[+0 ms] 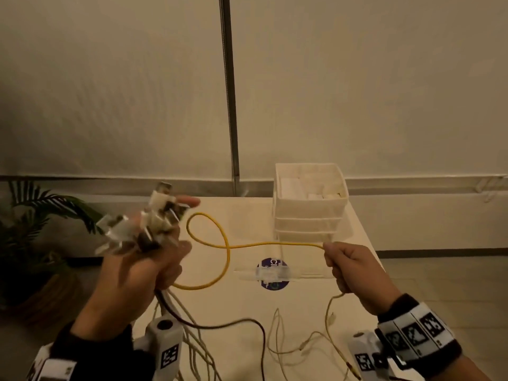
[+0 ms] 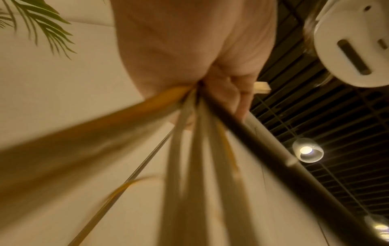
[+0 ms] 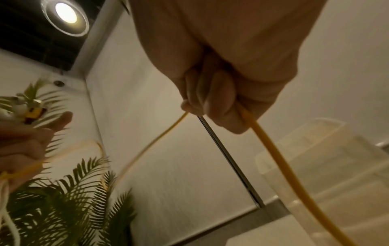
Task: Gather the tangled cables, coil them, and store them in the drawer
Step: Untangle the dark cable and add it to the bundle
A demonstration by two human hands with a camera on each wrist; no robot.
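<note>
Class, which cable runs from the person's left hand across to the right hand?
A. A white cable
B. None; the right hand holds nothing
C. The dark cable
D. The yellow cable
D: the yellow cable loops from the left hand to the gripping right hand.

no readable text; a round purple sticker on the table is blurred, its white marks illegible.

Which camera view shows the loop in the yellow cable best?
The head view: the yellow cable crosses itself in one full loop between both hands. The right wrist view shows only straight stretches leaving the right hand. The left wrist view shows a blurred streak.
</note>
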